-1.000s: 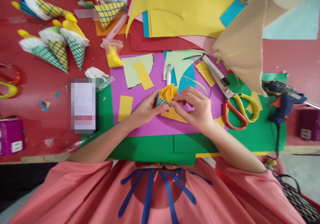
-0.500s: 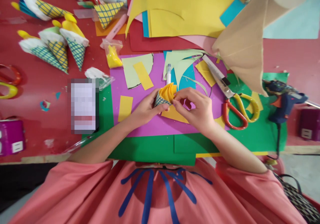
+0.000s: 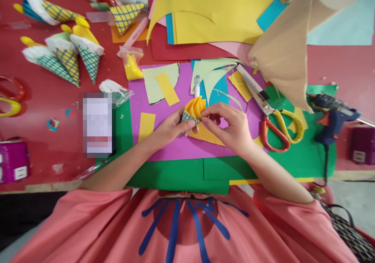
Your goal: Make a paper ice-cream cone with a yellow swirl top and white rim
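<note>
In the middle of the head view, my left hand (image 3: 171,127) is wrapped round a small paper cone (image 3: 187,117) with a blue crisscross pattern. Yellow pleated paper (image 3: 195,106) fans out of the cone's mouth. My right hand (image 3: 233,124) pinches at the right side of the cone's rim, thumb and index finger together, where the yellow folds meet it. The cone's tip is partly hidden by my left fingers. Beneath both hands lie a purple sheet (image 3: 170,151) and a yellow paper piece (image 3: 209,135). Just beyond the cone is a white pen (image 3: 197,87).
Open scissors (image 3: 268,110) lie to the right, with a glue gun (image 3: 332,118) farther right. A phone (image 3: 97,124) rests at left. Several finished cones (image 3: 89,59) are at upper left, near a bag of yellow material (image 3: 133,65). Stacked yellow sheets (image 3: 222,13) lie at the back.
The cone has tilted slightly, and more of its patterned side shows below my left thumb. My right fingertips have shifted a little left along the rim.
</note>
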{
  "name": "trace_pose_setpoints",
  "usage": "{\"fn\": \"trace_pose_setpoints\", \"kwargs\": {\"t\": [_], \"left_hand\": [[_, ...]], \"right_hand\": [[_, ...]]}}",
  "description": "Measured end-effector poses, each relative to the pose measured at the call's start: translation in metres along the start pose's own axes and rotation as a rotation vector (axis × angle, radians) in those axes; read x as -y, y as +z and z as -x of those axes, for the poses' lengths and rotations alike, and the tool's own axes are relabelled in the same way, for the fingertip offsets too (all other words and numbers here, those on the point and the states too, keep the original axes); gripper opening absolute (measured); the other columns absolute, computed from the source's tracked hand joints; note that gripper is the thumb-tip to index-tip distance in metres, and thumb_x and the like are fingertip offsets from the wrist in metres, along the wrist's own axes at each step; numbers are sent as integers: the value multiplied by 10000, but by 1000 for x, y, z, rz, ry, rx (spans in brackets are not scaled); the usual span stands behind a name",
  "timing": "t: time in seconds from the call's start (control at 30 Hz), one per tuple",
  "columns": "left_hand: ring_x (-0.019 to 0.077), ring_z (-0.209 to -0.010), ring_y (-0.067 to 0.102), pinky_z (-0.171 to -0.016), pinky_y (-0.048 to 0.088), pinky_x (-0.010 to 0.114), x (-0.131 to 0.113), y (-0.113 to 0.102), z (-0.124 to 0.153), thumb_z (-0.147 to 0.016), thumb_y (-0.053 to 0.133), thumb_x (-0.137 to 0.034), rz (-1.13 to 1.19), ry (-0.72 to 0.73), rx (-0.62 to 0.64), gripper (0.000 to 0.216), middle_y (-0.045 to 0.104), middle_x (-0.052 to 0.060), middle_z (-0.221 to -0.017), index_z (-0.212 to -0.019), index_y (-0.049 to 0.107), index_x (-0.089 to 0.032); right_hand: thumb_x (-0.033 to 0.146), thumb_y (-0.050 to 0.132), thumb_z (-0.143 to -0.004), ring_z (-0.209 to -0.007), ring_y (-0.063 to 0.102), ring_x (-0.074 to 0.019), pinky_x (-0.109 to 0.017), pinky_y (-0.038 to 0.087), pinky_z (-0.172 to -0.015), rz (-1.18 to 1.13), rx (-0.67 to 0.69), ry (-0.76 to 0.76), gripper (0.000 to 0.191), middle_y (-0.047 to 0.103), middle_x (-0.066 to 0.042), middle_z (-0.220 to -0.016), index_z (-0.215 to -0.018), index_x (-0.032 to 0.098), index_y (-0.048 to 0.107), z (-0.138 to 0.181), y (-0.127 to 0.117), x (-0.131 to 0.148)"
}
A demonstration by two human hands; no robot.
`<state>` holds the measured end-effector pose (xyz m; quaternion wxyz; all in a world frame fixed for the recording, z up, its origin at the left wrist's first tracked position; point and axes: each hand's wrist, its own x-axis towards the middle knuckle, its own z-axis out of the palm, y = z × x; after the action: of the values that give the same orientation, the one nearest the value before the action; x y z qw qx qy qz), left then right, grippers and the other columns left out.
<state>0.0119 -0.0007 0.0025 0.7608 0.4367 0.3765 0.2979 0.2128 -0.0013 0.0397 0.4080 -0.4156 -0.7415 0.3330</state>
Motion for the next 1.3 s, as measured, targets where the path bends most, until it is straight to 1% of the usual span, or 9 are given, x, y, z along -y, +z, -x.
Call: {"fn": "trace_pose_setpoints", "kwargs": {"t": [0.17,0.23,0.33,0.57,0.8,0.93,1.1,1.2,1.3], "left_hand": [[63,-538,508,-457,342,189,1,0,0,-856,672,-564,-17,-3,12,450,661,7,-784,-1041,521,-183],[59,-540,505,-467,355,185,0,1,0,-861,678,-542,-40,1,16,441,658,-4,-781,-1062,514,-185],[60,-538,505,-470,358,187,-1,2,1,-867,673,-537,-40,-15,24,428,650,-13,-758,-1050,508,-188],[66,-541,517,-469,353,187,-2,2,2,-864,650,-592,51,-63,82,455,624,-8,-701,-991,527,-173],[73,-602,552,-498,384,173,-1,0,2,-850,666,-599,16,-68,23,478,634,-3,-775,-1055,513,-195],[60,-576,527,-475,367,174,-6,2,2,-831,681,-607,-25,-73,7,511,611,-10,-778,-1053,504,-183],[35,-508,456,-438,338,182,-11,3,1,-684,845,-532,-112,-101,-39,659,599,-37,-760,-1107,490,-172],[41,-475,432,-420,311,187,-13,4,2,-694,831,-541,-97,-156,-23,631,534,-69,-652,-1078,505,-161],[43,-476,439,-419,301,182,-13,4,2,-693,841,-506,-63,-189,-37,600,530,-74,-633,-1061,509,-167]], "right_hand": [[145,664,-878,-627,500,-77,-213,406,-559,-79,37,77,74,591,15,-723,-813,173,683,-4,-4,0],[162,671,-881,-579,456,-63,-212,378,-540,-142,80,167,72,562,29,-679,-811,159,690,-5,-5,1],[199,649,-901,-545,425,-54,-215,347,-517,-245,158,297,106,596,21,-683,-825,138,689,-5,-6,3],[276,639,-902,-589,499,-73,-221,374,-544,-361,209,374,159,670,-14,-740,-848,138,696,-5,-7,2],[277,642,-903,-506,509,-55,-199,387,-503,-612,192,513,146,586,44,-599,-808,165,646,-5,1,5],[300,636,-913,-531,514,-62,-202,399,-517,-595,197,506,168,559,46,-601,-813,165,638,-4,2,3],[322,619,-936,-525,433,-45,-192,344,-491,-490,244,426,207,515,54,-611,-820,151,623,-3,-1,0],[316,596,-952,-477,381,-33,-187,303,-453,-483,296,396,206,481,70,-576,-836,147,615,-3,-3,1],[301,570,-963,-479,384,-36,-187,302,-456,-446,303,369,197,473,71,-572,-851,145,616,-3,-2,1]]}}
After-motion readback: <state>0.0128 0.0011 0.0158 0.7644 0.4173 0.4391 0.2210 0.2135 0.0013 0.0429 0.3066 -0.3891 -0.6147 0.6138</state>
